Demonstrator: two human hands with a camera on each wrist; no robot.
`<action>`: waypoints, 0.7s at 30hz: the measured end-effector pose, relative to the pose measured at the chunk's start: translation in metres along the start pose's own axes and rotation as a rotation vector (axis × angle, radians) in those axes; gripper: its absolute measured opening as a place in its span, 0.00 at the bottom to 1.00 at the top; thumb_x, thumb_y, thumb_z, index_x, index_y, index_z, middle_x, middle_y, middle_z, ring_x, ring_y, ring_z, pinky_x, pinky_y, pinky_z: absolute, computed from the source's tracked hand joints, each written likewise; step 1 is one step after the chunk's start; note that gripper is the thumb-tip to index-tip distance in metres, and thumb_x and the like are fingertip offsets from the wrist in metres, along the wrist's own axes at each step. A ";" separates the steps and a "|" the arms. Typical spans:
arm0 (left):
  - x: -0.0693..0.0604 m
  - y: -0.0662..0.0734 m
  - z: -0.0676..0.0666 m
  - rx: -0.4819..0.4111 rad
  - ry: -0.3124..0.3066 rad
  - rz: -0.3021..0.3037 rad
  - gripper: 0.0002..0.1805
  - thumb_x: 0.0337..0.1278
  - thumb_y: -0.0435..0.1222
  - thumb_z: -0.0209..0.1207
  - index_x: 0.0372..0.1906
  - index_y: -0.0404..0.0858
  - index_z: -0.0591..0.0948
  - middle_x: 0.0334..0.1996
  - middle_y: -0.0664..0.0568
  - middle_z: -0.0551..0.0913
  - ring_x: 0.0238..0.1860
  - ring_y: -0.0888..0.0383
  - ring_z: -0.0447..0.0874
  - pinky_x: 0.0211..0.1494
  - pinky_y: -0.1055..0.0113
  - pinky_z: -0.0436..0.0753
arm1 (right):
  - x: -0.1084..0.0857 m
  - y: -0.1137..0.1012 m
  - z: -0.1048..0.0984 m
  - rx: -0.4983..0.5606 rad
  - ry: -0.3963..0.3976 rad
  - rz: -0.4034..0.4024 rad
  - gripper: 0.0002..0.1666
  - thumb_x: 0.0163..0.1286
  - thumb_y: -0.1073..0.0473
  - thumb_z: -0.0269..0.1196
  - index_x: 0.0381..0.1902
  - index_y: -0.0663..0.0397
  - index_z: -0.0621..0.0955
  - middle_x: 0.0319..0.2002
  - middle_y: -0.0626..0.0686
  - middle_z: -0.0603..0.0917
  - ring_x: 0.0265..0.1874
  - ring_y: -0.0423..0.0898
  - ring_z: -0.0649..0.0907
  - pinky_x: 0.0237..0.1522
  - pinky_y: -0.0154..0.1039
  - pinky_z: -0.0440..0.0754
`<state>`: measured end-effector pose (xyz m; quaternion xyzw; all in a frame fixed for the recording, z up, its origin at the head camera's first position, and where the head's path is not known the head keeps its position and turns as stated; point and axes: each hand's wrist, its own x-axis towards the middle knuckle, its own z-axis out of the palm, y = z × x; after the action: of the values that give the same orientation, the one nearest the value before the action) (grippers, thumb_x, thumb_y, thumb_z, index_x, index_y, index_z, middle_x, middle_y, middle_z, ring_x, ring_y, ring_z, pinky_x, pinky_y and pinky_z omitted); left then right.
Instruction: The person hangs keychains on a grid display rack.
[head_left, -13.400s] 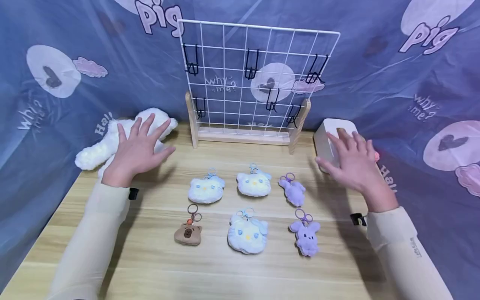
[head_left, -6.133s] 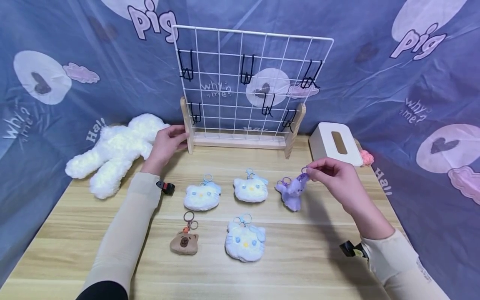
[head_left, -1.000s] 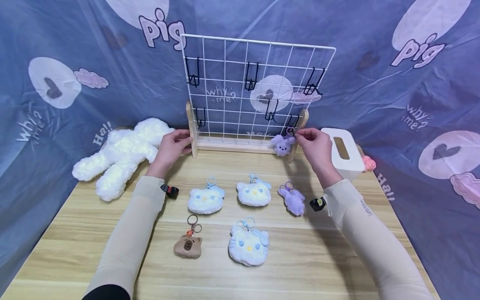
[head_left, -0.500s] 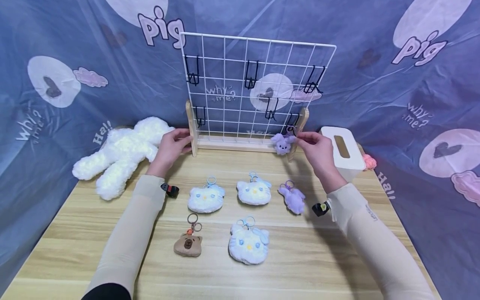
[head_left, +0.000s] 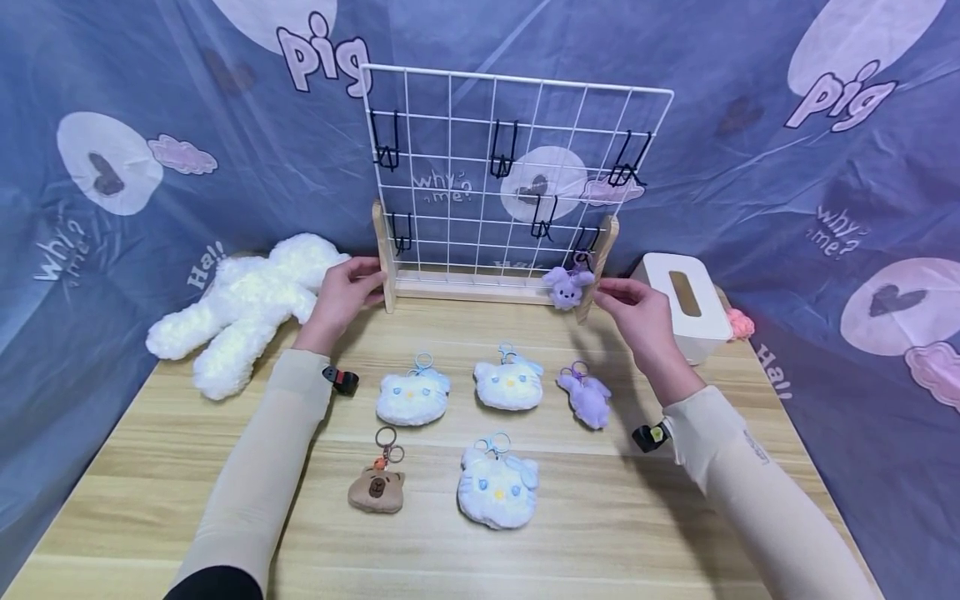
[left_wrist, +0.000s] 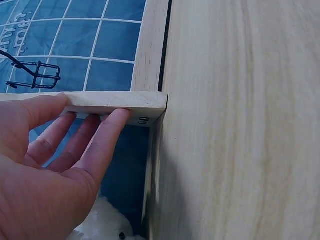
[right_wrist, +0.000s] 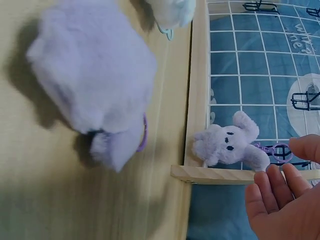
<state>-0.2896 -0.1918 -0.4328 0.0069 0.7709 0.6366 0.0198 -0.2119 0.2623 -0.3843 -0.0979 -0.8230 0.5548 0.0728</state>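
Note:
My left hand [head_left: 345, 296] grips the left wooden post [left_wrist: 120, 102] of a white wire grid rack [head_left: 517, 81], thumb on one face and fingers on the other. A purple plush keychain [head_left: 567, 287] hangs by its ring from the lower right black hook. Just right of it, my right hand [right_wrist: 285, 200] is beside the right post [head_left: 600, 267] with thumb and fingers apart, holding nothing. On the table lie another purple plush keychain [head_left: 587, 402], white cat-face plush keychains [head_left: 412, 398], [head_left: 508, 385], [head_left: 498, 492] and a brown capybara keychain [head_left: 377, 490].
Other black hooks [head_left: 502, 158] on the grid bear nothing. A white fluffy plush toy [head_left: 247, 308] lies at the left, near my left forearm. A white tissue box [head_left: 693, 304] stands close behind my right hand, with a pink item [head_left: 739, 323] beyond it.
Over the longer span, a purple plush keychain went from the table to the lower right hook. In the last second my right hand let go of it and moved slightly right. My left hand stayed.

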 end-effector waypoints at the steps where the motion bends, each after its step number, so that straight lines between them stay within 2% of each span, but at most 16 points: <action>1: 0.000 0.000 0.000 -0.002 -0.002 -0.001 0.24 0.85 0.34 0.62 0.76 0.28 0.78 0.67 0.34 0.81 0.56 0.56 0.88 0.63 0.65 0.97 | -0.001 0.001 0.000 0.001 -0.005 -0.001 0.25 0.78 0.60 0.73 0.68 0.64 0.86 0.38 0.26 0.85 0.45 0.27 0.84 0.50 0.17 0.84; 9: 0.001 0.000 -0.001 -0.014 -0.012 -0.006 0.25 0.85 0.34 0.61 0.78 0.29 0.76 0.71 0.31 0.80 0.63 0.48 0.87 0.67 0.57 0.96 | -0.013 0.007 -0.005 -0.004 -0.062 0.010 0.27 0.79 0.58 0.73 0.69 0.66 0.84 0.37 0.23 0.86 0.45 0.25 0.85 0.51 0.16 0.84; 17: 0.001 -0.002 -0.001 -0.009 0.003 -0.007 0.24 0.85 0.34 0.62 0.76 0.29 0.78 0.67 0.35 0.81 0.56 0.57 0.87 0.60 0.64 0.98 | -0.028 0.010 -0.004 -0.020 -0.105 0.010 0.29 0.78 0.58 0.74 0.70 0.69 0.83 0.38 0.25 0.88 0.42 0.23 0.87 0.50 0.15 0.85; 21: 0.001 -0.002 -0.001 -0.013 0.001 -0.001 0.24 0.85 0.34 0.61 0.76 0.29 0.78 0.67 0.35 0.81 0.57 0.54 0.88 0.58 0.67 0.98 | -0.034 0.015 -0.003 -0.019 -0.123 0.011 0.28 0.79 0.59 0.73 0.70 0.69 0.83 0.39 0.26 0.89 0.42 0.23 0.87 0.50 0.15 0.85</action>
<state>-0.2908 -0.1927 -0.4348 0.0060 0.7668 0.6415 0.0196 -0.1771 0.2618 -0.3971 -0.0689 -0.8306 0.5523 0.0182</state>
